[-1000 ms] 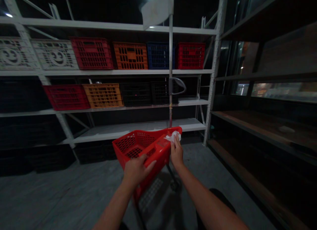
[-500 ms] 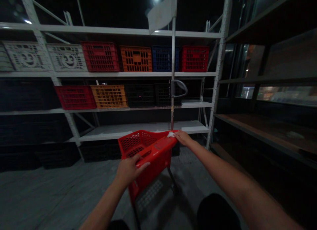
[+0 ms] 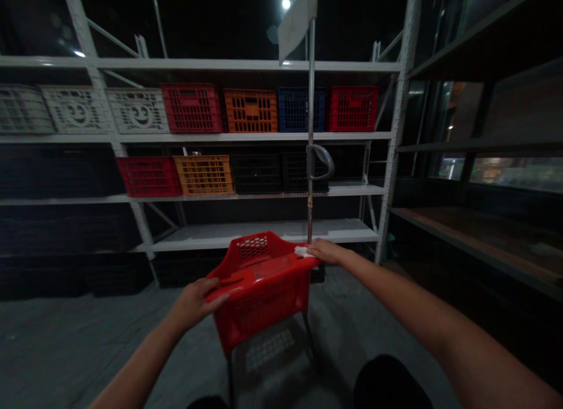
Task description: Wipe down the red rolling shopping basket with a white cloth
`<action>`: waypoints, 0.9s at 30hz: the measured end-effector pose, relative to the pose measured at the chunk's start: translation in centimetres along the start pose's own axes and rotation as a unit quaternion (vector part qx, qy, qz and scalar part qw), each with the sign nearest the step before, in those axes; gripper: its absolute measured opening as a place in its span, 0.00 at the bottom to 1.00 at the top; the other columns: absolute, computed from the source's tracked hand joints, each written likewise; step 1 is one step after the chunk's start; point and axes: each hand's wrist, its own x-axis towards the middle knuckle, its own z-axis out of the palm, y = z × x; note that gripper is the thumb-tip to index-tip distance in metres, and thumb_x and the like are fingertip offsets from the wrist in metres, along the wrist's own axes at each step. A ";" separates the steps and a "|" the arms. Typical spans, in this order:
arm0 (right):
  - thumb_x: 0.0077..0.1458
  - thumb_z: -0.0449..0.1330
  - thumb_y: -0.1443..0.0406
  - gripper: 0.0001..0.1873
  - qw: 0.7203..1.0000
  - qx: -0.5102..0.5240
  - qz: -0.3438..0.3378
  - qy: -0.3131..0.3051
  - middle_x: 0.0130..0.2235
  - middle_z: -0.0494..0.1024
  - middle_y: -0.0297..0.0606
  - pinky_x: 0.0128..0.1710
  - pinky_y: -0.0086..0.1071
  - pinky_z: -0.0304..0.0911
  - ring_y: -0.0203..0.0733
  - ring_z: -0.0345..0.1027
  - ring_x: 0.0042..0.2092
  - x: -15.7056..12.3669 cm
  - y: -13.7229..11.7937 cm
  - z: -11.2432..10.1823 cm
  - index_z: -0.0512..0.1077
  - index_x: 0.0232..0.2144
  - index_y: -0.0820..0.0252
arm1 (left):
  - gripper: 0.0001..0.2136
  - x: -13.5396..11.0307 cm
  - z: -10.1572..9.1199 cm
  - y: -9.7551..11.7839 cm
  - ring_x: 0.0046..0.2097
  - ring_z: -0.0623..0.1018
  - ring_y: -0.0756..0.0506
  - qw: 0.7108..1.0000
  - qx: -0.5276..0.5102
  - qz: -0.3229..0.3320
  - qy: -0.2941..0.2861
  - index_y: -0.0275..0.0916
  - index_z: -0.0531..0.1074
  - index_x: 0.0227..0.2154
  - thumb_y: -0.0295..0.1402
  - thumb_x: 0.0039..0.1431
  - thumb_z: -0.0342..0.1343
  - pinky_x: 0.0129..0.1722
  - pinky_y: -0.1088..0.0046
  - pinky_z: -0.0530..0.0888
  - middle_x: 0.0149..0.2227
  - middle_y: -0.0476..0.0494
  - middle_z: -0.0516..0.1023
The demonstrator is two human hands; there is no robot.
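Note:
A red plastic basket (image 3: pixel 264 291) stands on a thin metal frame in front of me. My left hand (image 3: pixel 193 300) grips its near left rim, fingers curled over the edge. At the basket's far right rim my right hand (image 3: pixel 328 252) presses a small white cloth (image 3: pixel 301 252), fingers closed on it. A metal pole (image 3: pixel 310 127) with a grey handle and a white flag on top rises just behind the basket.
White shelving (image 3: pixel 246 136) spans the back wall with white, red, orange, blue and black crates. Dark wooden shelves (image 3: pixel 484 233) run along the right. Stacked black crates (image 3: pixel 65 274) sit on the grey concrete floor at the left.
The basket has swung so its near side faces me. My left hand slid left along the rim. My right hand with the cloth moved out to the far right rim.

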 end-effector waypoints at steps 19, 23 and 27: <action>0.59 0.47 0.65 0.15 0.996 0.046 -0.040 -0.068 0.27 0.73 0.33 0.29 0.23 0.57 0.33 0.64 0.28 2.5 -9.0 2.1 0.71 0.27 0.63 | 0.18 4.4 3.5 12.5 0.57 0.61 0.37 0.972 0.144 -0.066 0.173 0.37 0.72 0.39 0.38 0.59 0.40 0.57 0.49 0.52 0.49 0.36 0.71; 0.57 0.48 0.68 0.13 0.981 0.101 -0.109 -0.126 0.24 0.69 0.29 0.27 0.22 0.55 0.30 0.59 0.26 2.5 -9.7 1.1 0.68 0.25 0.64 | 0.18 3.7 2.7 11.1 0.50 0.70 0.40 0.978 0.134 -0.067 0.145 0.39 0.73 0.36 0.38 0.59 0.39 0.57 0.50 0.50 0.42 0.39 0.76; 0.51 0.53 0.71 0.10 0.962 0.074 -0.155 -0.212 0.22 0.71 0.29 0.26 0.22 0.56 0.30 0.60 0.23 3.3 -10.1 0.1 0.70 0.21 0.63 | 0.17 2.5 1.8 10.0 0.43 0.73 0.44 0.982 0.139 -0.038 0.124 0.40 0.73 0.34 0.37 0.59 0.38 0.58 0.55 0.51 0.38 0.42 0.77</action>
